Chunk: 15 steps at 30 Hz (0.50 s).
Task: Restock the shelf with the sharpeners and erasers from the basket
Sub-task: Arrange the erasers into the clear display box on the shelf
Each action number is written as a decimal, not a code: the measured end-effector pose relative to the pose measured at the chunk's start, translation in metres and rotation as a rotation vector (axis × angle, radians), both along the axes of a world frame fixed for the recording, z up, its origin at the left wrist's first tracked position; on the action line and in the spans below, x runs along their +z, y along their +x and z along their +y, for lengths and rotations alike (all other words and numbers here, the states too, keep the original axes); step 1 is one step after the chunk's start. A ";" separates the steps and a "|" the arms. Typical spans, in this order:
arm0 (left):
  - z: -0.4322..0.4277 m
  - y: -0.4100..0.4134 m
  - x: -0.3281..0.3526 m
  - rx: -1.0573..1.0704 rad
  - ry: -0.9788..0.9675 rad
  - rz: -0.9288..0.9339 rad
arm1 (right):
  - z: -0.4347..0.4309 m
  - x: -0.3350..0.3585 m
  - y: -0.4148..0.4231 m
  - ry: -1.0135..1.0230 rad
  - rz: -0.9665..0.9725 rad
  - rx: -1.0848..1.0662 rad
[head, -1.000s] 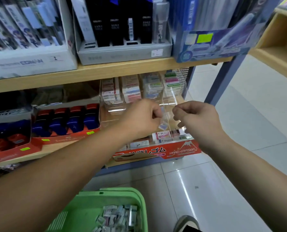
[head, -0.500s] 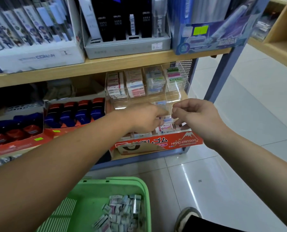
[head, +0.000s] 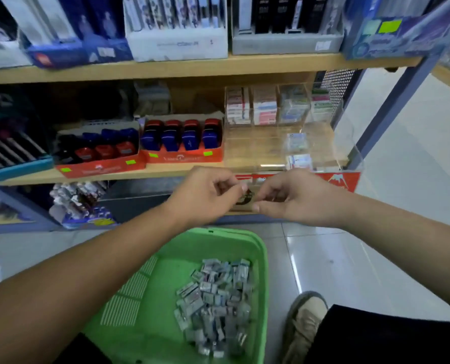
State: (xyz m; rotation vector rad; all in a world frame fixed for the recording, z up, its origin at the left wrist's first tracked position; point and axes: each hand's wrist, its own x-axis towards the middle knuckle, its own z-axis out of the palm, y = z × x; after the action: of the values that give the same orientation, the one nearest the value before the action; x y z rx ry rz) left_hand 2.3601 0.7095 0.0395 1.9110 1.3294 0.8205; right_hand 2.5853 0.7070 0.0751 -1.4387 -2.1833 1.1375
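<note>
A green basket [head: 264,261] stands on the floor below me with a heap of several small wrapped erasers [head: 216,298] in it. My left hand [head: 205,194] and my right hand [head: 293,197] hover close together above the basket, in front of the lower shelf's edge. Both have loosely curled fingers, and I see nothing in them. Behind them a clear acrylic display [head: 258,148] sits on the wooden shelf, with two small erasers [head: 297,151] in its front bin and stacked erasers [head: 264,107] at its back. Blue and red sharpeners [head: 182,137] fill red cardboard trays to the left.
A red eraser box [head: 346,179] stands under the acrylic display, partly behind my hands. The upper shelf [head: 192,65] carries boxes of pens. A blue metal post [head: 392,101] marks the shelf's right end, with tiled floor beyond. My shoe [head: 306,319] is right of the basket.
Both hands have drawn back and down from the acrylic display toward the basket. The small erasers they pinched now lie in the display's front bin. The view has tilted down.
</note>
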 end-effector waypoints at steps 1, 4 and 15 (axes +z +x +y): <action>-0.012 -0.011 -0.016 0.019 -0.053 -0.004 | -0.008 -0.014 -0.012 -0.027 -0.065 0.068; -0.041 -0.040 -0.072 0.037 -0.198 0.069 | -0.030 -0.062 -0.043 -0.100 -0.318 0.312; -0.109 -0.095 -0.223 0.050 -0.677 0.330 | -0.050 -0.239 -0.111 -0.080 -1.011 0.775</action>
State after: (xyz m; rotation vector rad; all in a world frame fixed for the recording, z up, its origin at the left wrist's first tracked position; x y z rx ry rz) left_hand 2.2648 0.6004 -0.1838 1.4979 1.5944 0.0348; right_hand 2.4742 0.6568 -0.1636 -1.3819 -3.6553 0.7040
